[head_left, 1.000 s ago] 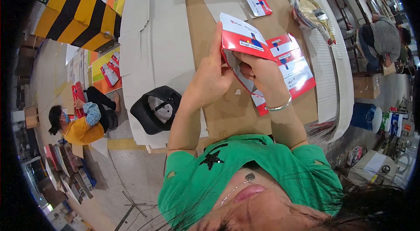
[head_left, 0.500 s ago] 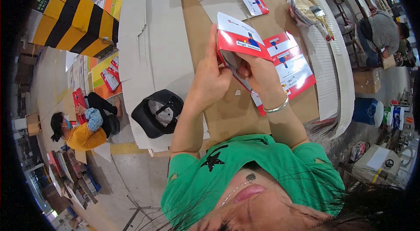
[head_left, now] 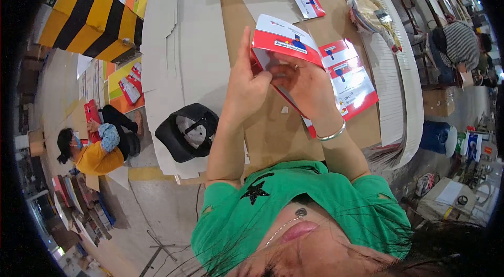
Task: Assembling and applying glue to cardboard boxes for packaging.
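A red and white printed cardboard carton [head_left: 287,33] is held up over the table, tilted, with its open side toward me. My left hand [head_left: 245,82] lies along its left side, fingers stretched up and thumb at the lower edge. My right hand [head_left: 308,88], with a bracelet at the wrist, reaches in under the top panel; its curled fingers are partly inside and partly hidden. Just right of it, flat on brown cardboard, lie more red and white printed carton sheets [head_left: 357,85].
A bowl of pale paste [head_left: 362,3] with a brush [head_left: 386,21] stands at the right. Grey boards [head_left: 270,5] and a printed piece [head_left: 308,5] lie farther back. A black cap [head_left: 178,138] rests at the near left. Another person [head_left: 100,156] sits on the floor at left.
The carton has shifted slightly left and tipped. My right fingers have spread and reach further left inside it, and my left thumb has moved up against its edge.
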`<state>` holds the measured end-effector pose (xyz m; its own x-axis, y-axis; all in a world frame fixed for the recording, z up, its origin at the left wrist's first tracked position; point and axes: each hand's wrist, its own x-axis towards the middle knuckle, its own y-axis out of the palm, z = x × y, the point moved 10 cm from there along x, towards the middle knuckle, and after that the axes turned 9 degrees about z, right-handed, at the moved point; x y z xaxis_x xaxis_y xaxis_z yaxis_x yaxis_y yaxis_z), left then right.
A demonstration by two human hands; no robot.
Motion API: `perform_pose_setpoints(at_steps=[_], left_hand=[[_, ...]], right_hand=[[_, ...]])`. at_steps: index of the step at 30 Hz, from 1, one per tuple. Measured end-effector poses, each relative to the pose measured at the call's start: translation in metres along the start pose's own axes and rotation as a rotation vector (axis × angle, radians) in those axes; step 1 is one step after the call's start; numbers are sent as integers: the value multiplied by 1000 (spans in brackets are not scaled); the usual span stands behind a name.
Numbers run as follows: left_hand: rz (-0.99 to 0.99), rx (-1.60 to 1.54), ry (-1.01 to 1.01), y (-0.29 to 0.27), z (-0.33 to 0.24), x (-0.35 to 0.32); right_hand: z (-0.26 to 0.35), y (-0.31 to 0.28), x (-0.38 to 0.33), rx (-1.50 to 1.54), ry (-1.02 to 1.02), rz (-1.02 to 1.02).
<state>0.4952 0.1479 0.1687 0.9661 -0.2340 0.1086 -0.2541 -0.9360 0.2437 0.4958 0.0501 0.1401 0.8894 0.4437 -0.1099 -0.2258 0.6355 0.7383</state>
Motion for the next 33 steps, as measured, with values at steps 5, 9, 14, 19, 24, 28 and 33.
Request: perform_pose_setpoints(at_steps=[5,9,14,19,24,28,33], left_hand=[[-243,446,68,-15,-19,5],[-205,369,-75,-16,-18,13],[-230,274,-140,-21,-14,14],[-207,181,-203,-21,-4,13],[-121,185,-247,-10,4,16],[-74,169,-295,7,-5,13],[-3,213,-333,9,-9,12]], right_hand=[[27,10,-11,-816,-189,-30],[36,22,-16,-1007,-136,-34],[45,32,-26,-1230,82,-3],[101,50,-32,-1475,-134,-51],[121,64,-29,-1972,-473,9],[109,43,-10,-1862,-241,20],[101,52,-9,-1969,-303,151]])
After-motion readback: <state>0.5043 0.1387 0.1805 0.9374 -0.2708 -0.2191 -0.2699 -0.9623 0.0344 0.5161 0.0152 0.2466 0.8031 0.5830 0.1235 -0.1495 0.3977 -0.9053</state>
